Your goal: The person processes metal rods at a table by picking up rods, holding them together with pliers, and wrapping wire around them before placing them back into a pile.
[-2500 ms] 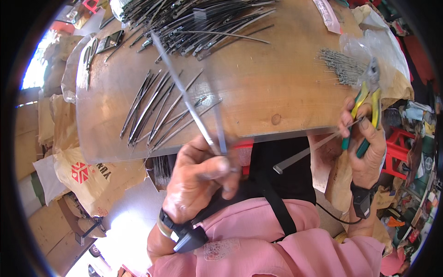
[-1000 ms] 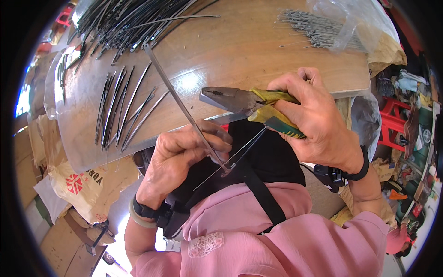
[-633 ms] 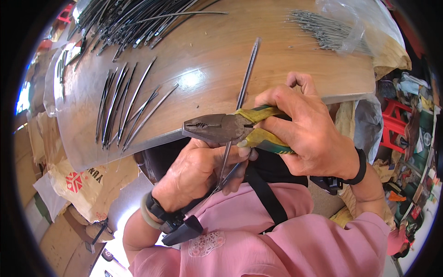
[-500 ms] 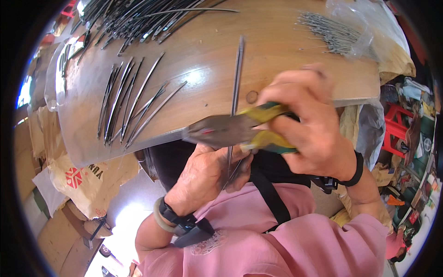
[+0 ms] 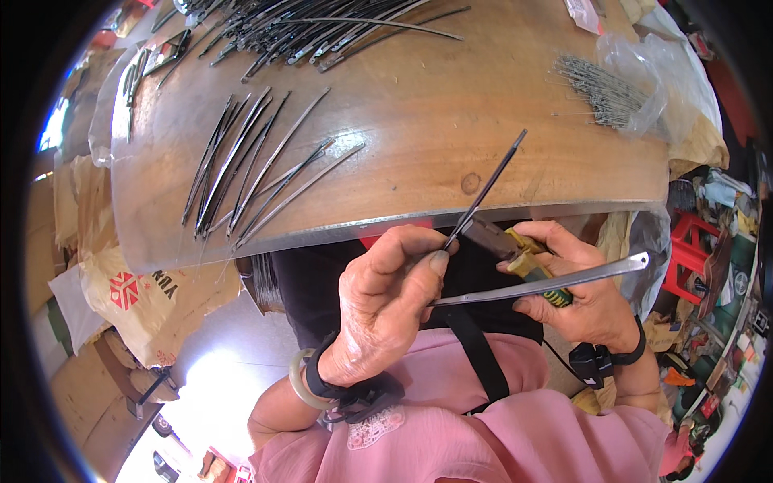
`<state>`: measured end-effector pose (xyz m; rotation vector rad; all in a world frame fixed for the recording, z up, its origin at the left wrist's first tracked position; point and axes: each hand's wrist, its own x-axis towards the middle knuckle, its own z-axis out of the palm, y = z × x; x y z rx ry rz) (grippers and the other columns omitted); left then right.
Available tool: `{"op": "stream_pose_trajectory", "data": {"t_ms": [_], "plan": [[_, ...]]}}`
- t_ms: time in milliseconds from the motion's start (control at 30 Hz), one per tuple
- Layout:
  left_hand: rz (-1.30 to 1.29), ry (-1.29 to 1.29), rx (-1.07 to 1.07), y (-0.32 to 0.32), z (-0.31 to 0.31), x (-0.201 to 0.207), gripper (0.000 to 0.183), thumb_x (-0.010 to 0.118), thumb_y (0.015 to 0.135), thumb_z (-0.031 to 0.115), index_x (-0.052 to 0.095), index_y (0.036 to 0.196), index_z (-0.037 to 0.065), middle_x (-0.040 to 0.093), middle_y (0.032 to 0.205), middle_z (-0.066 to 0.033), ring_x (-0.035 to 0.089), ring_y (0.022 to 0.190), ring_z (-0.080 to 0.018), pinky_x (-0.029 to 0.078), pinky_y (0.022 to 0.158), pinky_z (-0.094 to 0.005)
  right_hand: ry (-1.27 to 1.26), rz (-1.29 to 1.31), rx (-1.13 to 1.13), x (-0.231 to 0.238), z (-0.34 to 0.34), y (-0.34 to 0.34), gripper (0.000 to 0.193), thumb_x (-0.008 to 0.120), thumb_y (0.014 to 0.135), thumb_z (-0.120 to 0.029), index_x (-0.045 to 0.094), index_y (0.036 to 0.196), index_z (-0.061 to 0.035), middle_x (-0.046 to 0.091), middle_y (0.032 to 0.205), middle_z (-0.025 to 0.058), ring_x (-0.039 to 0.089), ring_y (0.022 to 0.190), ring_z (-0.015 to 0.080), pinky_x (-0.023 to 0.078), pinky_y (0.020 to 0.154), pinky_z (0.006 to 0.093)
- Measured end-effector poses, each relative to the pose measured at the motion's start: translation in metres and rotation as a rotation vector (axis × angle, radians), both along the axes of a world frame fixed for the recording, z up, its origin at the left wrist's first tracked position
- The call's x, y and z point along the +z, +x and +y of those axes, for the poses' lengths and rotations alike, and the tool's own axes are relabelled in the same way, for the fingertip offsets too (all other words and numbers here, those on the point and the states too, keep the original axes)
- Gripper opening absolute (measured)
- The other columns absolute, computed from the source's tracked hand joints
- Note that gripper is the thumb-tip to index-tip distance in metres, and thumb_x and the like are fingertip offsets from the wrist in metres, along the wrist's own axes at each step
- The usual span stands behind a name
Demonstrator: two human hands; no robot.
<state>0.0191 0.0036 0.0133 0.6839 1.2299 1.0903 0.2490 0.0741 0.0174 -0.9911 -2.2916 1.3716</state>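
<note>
My left hand (image 5: 390,298) is closed above my lap, pinching a thin dark metal strip (image 5: 495,181) that slants up and right over the table edge. From the same fingers a shiny flat metal strip (image 5: 592,274), with a small hole at its free end, reaches right across the front of my right hand (image 5: 592,298). Whether the two strips are joined inside the fingers is hidden. Closed round the yellow-and-green handles of a pair of pliers (image 5: 529,266), my right hand keeps the dark jaws close beside the dark strip; whether they grip it I cannot tell.
On the wooden table (image 5: 419,113), several loose metal strips (image 5: 250,165) lie left of centre, with a larger strip pile (image 5: 322,32) at the back. A bundle of thin wires (image 5: 600,84) rests on clear plastic at right. A red stool (image 5: 688,253) stands beyond the right side.
The pliers have swung from lying across the strip to the right, jaws now pointing up and left. The strips in my left hand now fan apart. The whole view has shifted slightly.
</note>
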Motion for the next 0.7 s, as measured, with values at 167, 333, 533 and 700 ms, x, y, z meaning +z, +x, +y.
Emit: {"op": "stream_pose_trajectory", "data": {"t_ms": [167, 333, 533, 700], "plan": [[-0.040, -0.072, 0.054, 0.006, 0.003, -0.010, 0.013, 0.054, 0.097, 0.002, 0.061, 0.107, -0.001, 0.053, 0.070, 0.0040, 0.043, 0.057, -0.0022, 0.035, 0.050, -0.0182, 0.147, -0.093, 0.137, 0.001, 0.003, -0.008, 0.036, 0.076, 0.071, -0.010, 0.061, 0.100, 0.0039, 0.058, 0.108, 0.0184, 0.062, 0.089, 0.0354, 0.052, 0.076, 0.0395], [0.105, 0.090, 0.161, -0.021, 0.011, -0.003, 0.012, 0.052, 0.095, 0.002, 0.059, 0.104, -0.002, 0.057, 0.069, -0.0007, 0.045, 0.051, -0.0046, 0.034, 0.045, -0.0196, 0.273, -0.019, 0.194, 0.000, 0.021, -0.037, 0.031, 0.072, 0.072, -0.014, 0.057, 0.092, 0.0050, 0.054, 0.094, 0.0188, 0.061, 0.085, 0.0340, 0.053, 0.071, 0.0396], [0.176, -0.030, 0.229, -0.061, 0.027, 0.012, 0.010, 0.057, 0.093, 0.009, 0.057, 0.097, -0.001, 0.052, 0.062, -0.0039, 0.040, 0.042, -0.0075, 0.027, 0.039, -0.0209, 0.341, 0.025, 0.182, -0.001, 0.067, -0.043, 0.035, 0.075, 0.078, -0.021, 0.063, 0.099, 0.0039, 0.059, 0.112, 0.0192, 0.064, 0.088, 0.0339, 0.053, 0.079, 0.0392], [0.593, 0.025, 0.364, -0.102, 0.017, 0.005, 0.011, 0.052, 0.095, 0.001, 0.060, 0.100, -0.003, 0.056, 0.070, -0.0018, 0.046, 0.052, -0.0074, 0.035, 0.048, -0.0188, 0.683, -0.273, -0.007, 0.010, 0.124, 0.002, 0.021, 0.068, 0.071, -0.001, 0.063, 0.090, 0.0052, 0.059, 0.105, 0.0188, 0.062, 0.087, 0.0359, 0.052, 0.075, 0.0395]]}}
